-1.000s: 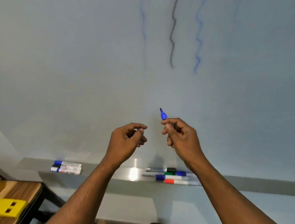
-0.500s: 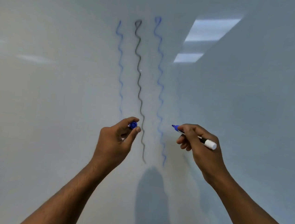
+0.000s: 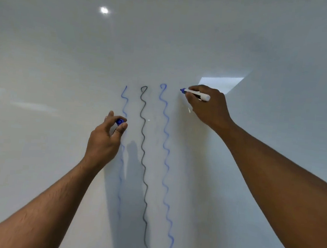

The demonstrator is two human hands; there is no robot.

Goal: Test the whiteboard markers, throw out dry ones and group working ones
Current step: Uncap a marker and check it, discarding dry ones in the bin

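Observation:
My right hand grips a white-barrelled blue marker, its blue tip pointing left at the whiteboard just right of the wavy lines' tops. My left hand pinches the marker's blue cap between thumb and fingers, lower and to the left. Three wavy vertical lines run down the board: a faint blue line, a black line and a stronger blue line.
The whiteboard fills the whole view. A ceiling light reflects as a bright patch behind my right hand and as a small spot near the top. The board to the right of the lines is unmarked.
The view tilted up, so the marker tray and table dropped out of sight. My right hand rose with the marker to the top of the lines. My left hand still holds the cap.

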